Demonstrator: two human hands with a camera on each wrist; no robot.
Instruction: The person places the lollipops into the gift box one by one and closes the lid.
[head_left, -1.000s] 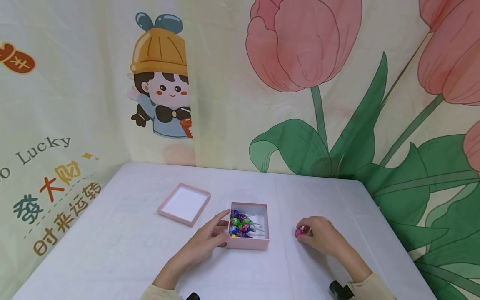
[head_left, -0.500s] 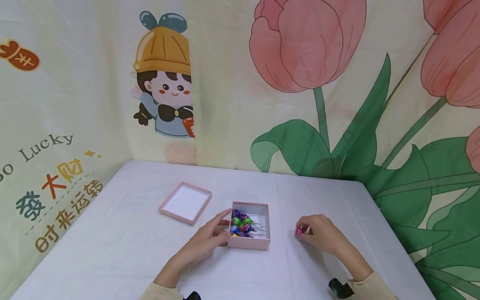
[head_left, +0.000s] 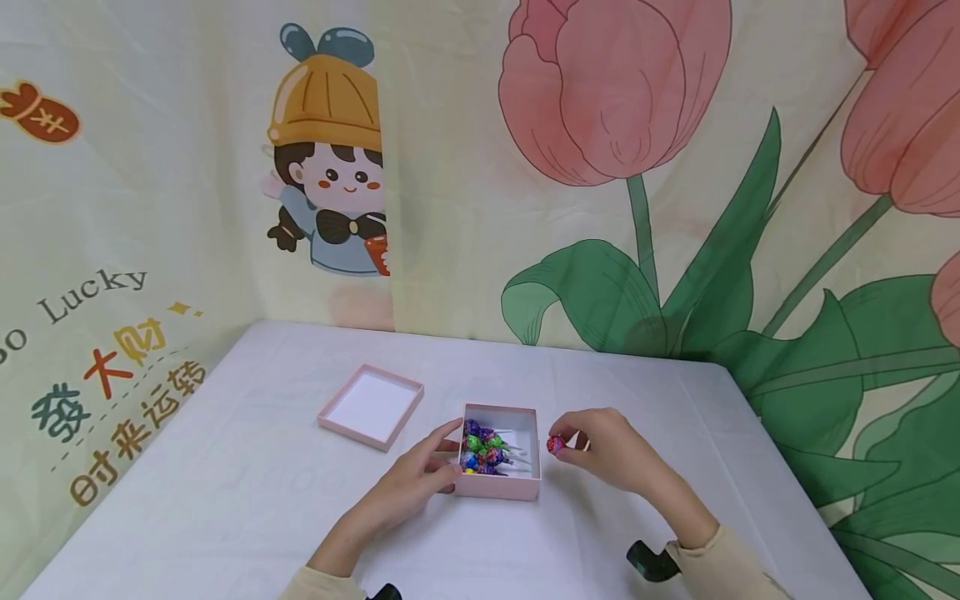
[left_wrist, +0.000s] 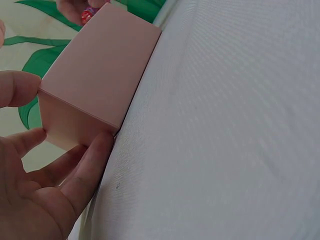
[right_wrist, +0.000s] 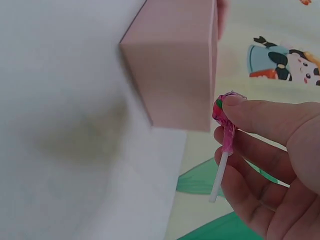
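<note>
In the head view, a pink open-topped box [head_left: 498,487] stands on the white table, with several lollipops [head_left: 483,448] in bright wrappers heaped inside, their white sticks pointing right. My left hand [head_left: 408,483] rests against the box's left wall, its fingers spread along that side and the thumb at the near corner. Just right of the box, my right hand [head_left: 611,450] pinches a pink-red wrapped lollipop [head_left: 555,445] between thumb and fingers. The right wrist view shows this lollipop's white stick [right_wrist: 218,177] slanting down beside the curled lower fingers.
A pink-edged lid [head_left: 371,407] with a white inside lies behind and left of the box. White cloth covers the table [head_left: 225,500]. A printed curtain [head_left: 442,167] with tulips and a cartoon figure hangs behind the far table edge.
My right hand has lifted the lollipop and carried it left, close to the box's right wall. The left hand and the box stay in place.
</note>
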